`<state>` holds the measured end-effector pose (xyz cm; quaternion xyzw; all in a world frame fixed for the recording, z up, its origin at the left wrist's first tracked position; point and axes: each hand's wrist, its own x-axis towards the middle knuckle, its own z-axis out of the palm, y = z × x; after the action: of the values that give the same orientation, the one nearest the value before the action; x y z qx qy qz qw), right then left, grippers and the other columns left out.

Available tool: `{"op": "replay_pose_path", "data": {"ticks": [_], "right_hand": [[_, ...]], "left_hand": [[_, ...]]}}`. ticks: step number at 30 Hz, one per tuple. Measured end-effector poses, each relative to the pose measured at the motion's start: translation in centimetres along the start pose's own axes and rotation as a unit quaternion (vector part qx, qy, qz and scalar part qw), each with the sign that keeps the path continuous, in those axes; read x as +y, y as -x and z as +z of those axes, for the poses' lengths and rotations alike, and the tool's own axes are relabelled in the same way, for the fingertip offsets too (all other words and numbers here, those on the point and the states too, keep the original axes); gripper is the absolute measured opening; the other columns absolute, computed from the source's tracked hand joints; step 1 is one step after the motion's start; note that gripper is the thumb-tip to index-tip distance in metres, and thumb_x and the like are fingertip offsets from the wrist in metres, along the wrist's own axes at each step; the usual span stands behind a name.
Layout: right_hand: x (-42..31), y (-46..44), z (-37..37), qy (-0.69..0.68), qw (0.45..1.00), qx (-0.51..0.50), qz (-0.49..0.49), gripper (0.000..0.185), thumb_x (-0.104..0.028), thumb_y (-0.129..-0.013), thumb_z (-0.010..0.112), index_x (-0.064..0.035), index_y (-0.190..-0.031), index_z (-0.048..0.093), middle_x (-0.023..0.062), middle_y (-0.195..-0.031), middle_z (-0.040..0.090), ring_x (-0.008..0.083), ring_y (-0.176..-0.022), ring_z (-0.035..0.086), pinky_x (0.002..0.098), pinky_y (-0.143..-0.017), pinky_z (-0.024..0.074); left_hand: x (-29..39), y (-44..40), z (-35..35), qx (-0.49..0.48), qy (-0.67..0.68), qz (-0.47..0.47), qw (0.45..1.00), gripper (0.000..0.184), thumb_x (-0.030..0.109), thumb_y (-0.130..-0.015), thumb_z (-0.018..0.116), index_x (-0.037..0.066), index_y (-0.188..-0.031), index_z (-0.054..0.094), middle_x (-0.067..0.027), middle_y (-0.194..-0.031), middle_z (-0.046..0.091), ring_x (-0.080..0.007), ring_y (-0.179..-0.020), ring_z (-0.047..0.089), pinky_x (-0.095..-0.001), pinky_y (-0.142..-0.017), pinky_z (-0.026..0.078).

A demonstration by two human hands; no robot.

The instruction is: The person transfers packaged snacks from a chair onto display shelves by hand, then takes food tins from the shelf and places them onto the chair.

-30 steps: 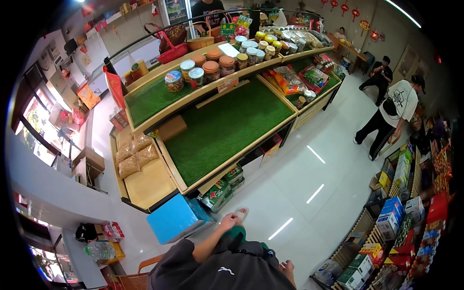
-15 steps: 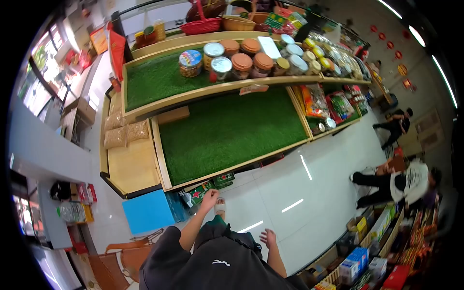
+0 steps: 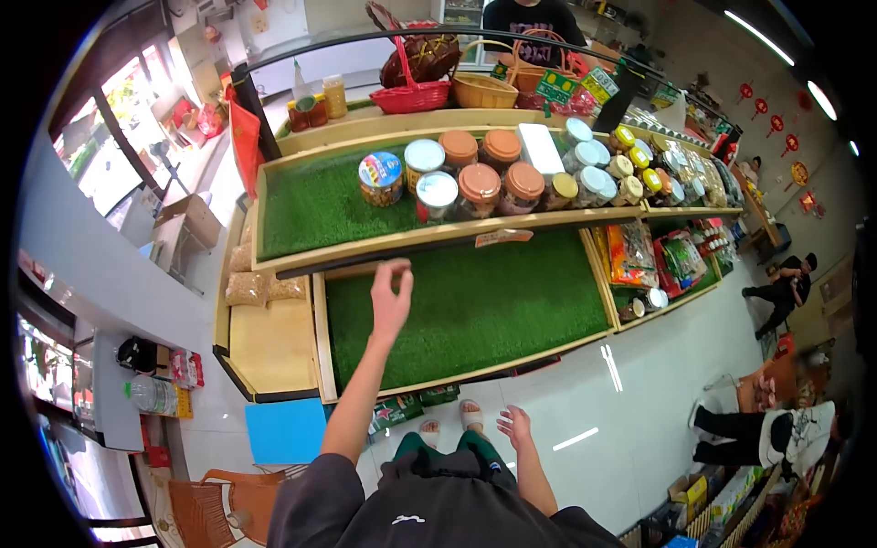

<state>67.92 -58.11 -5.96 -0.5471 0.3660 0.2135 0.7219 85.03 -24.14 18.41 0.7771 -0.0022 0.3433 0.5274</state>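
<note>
My left hand (image 3: 391, 300) is raised over the lower green turf shelf (image 3: 493, 301), just below the front rail of the upper shelf (image 3: 306, 212). Its fingers are loosely curved, with a gap to the thumb, and hold nothing that I can see. Nearest it on the upper shelf are a blue-lidded snack jar (image 3: 380, 179) and a white-lidded jar (image 3: 437, 197). Orange-lidded jars (image 3: 480, 189) stand to their right. My right hand (image 3: 515, 426) hangs low over the tiled floor, fingers apart, touching nothing.
Bagged grains (image 3: 247, 289) lie on the left wooden ledge. A blue box (image 3: 285, 434) and green cartons (image 3: 395, 413) sit under the stand. Baskets (image 3: 411, 96) line the top, with a person (image 3: 534, 20) behind. Others stand at right, one in a white top (image 3: 804, 438).
My left hand has risen and reached forward from beside my body to over the lower shelf. My body is closer to the stand. The right hand stays low.
</note>
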Motion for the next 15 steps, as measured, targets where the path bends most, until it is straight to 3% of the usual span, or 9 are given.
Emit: {"op": "replay_pose_path", "data": {"ticks": [2, 6, 7, 8, 10, 12, 13, 14, 15], "right_hand": [[-0.7, -2.0, -0.1, 0.0, 1.0, -0.02, -0.003, 0.042, -0.028, -0.084, 0.056, -0.0062, -0.118, 0.044, 0.0139, -0.105, 0.056, 0.0277, -0.083, 0.059, 0.0376, -0.068, 0.0508], [-3.5, -5.4, -0.9, 0.024, 0.998, -0.065, 0.003, 0.039, -0.028, -0.084, 0.056, -0.0057, -0.114, 0.046, 0.0129, -0.1, 0.058, 0.0267, -0.081, 0.06, 0.0361, -0.065, 0.0512], [-4.3, -6.1, -1.2, 0.028, 0.998, -0.062, 0.005, 0.038, -0.028, -0.084, 0.056, -0.0057, -0.113, 0.046, 0.0125, -0.099, 0.058, 0.0265, -0.081, 0.061, 0.0358, -0.064, 0.0513], [-5.1, -6.7, -1.6, 0.03, 0.998, -0.061, 0.008, 0.038, -0.029, -0.084, 0.055, -0.0057, -0.112, 0.046, 0.0121, -0.097, 0.058, 0.0262, -0.081, 0.061, 0.0354, -0.064, 0.0513], [-6.1, -7.7, -3.2, 0.004, 0.998, -0.07, -0.002, 0.038, -0.029, -0.084, 0.055, -0.0058, -0.112, 0.046, 0.0116, -0.096, 0.058, 0.0258, -0.08, 0.061, 0.0354, -0.063, 0.0512], [-6.5, -8.9, -5.3, -0.002, 0.999, -0.035, -0.001, 0.038, -0.029, -0.084, 0.054, -0.0063, -0.114, 0.046, 0.0113, -0.095, 0.058, 0.0252, -0.079, 0.061, 0.0352, -0.062, 0.0509], [-6.3, -9.1, -6.4, -0.012, 0.999, -0.035, 0.003, 0.038, -0.029, -0.084, 0.054, -0.0063, -0.114, 0.046, 0.0113, -0.095, 0.058, 0.0252, -0.079, 0.061, 0.0352, -0.062, 0.0509], [-6.1, -9.2, -7.7, -0.027, 0.999, -0.021, 0.01, 0.038, -0.028, -0.084, 0.054, -0.0065, -0.114, 0.046, 0.0112, -0.095, 0.058, 0.0249, -0.078, 0.06, 0.0353, -0.061, 0.0508], [-6.1, -9.2, -9.0, -0.041, 0.999, -0.007, 0.016, 0.038, -0.028, -0.084, 0.054, -0.0068, -0.115, 0.046, 0.011, -0.094, 0.058, 0.0246, -0.077, 0.06, 0.0353, -0.061, 0.0506]], "left_hand": [[0.8, -5.1, 0.0, 0.041, -0.04, -0.026, 0.998, 0.022, 0.013, -0.084, 0.058, 0.002, -0.103, 0.054, -0.0107, -0.099, 0.053, -0.0212, -0.089, 0.054, -0.0299, -0.076, 0.046], [-4.7, -14.0, 1.4, 0.127, -0.187, 0.027, 0.974, 0.05, 0.025, -0.078, 0.066, -0.003, -0.114, 0.046, -0.0193, -0.112, 0.046, -0.0326, -0.108, 0.044, -0.0399, -0.094, 0.035], [-5.5, -15.7, 1.8, 0.143, -0.188, 0.01, 0.972, 0.058, 0.029, -0.077, 0.068, -0.005, -0.117, 0.043, -0.022, -0.115, 0.045, -0.0343, -0.111, 0.042, -0.0421, -0.096, 0.033], [-7.9, -17.4, 2.6, 0.199, -0.2, -0.028, 0.959, 0.063, 0.032, -0.076, 0.07, -0.006, -0.119, 0.044, -0.0209, -0.116, 0.048, -0.0306, -0.108, 0.048, -0.04, -0.093, 0.038], [-10.8, -20.8, 2.7, 0.155, 0.001, -0.207, 0.966, 0.067, 0.035, -0.074, 0.072, -0.006, -0.12, 0.046, -0.0175, -0.113, 0.054, -0.0255, -0.101, 0.054, -0.0368, -0.087, 0.043], [-12.7, -21.6, 3.6, 0.161, 0.034, -0.227, 0.96, 0.068, 0.035, -0.069, 0.077, -0.005, -0.116, 0.05, -0.0146, -0.108, 0.058, -0.0219, -0.094, 0.057, -0.0337, -0.082, 0.047], [-12.2, -21.8, 4.2, 0.168, 0.036, -0.23, 0.958, 0.075, 0.034, -0.065, 0.08, -0.003, -0.121, 0.045, -0.0146, -0.113, 0.055, -0.0225, -0.101, 0.055, -0.0336, -0.086, 0.045], [-11.9, -21.0, 5.2, 0.225, 0.11, -0.3, 0.92, 0.086, 0.034, -0.062, 0.082, -0.001, -0.127, 0.037, -0.0153, -0.118, 0.051, -0.0232, -0.104, 0.053, -0.0338, -0.087, 0.045], [-13.2, -21.1, 5.4, 0.228, 0.137, -0.284, 0.921, 0.088, 0.033, -0.063, 0.081, -0.001, -0.128, 0.033, -0.0157, -0.12, 0.049, -0.0233, -0.105, 0.052, -0.0338, -0.088, 0.045]]}}
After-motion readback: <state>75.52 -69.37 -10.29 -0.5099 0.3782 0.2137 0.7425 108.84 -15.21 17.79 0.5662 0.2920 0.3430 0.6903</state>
